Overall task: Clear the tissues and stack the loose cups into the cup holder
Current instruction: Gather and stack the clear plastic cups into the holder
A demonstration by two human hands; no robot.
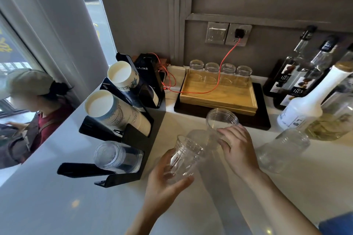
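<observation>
Wrapping around a clear plastic cup (184, 160), the fingers (164, 166) of the left hand (162, 183) are closed on its lower body, with the thumb pressed against the near side. The cup is held tilted above the counter (210, 206), its open mouth turned up and away from the wearer. The right hand (236, 149) is laid over the side of a second clear cup (221, 123), fingers curled down on it; this cup is also tipped, its mouth facing the camera. The two cups are close together, and whether their walls touch cannot be told.

To the left, a black cup holder (133, 139) is seen standing on the counter. Its lowest cradle is already filled with a stack of clear cups (116, 157) lying on their side, just beside the left hand. The two cradles above are filled with paper cups (114, 110).

A third clear cup (282, 150) is seen lying loose on the counter to the right, near some bottles (305, 105).

No tissues are visible anywhere, so that part is judged likely finished. The cup stacking is judged partly done: two cups in hand and one loose cup are left to be added.
</observation>
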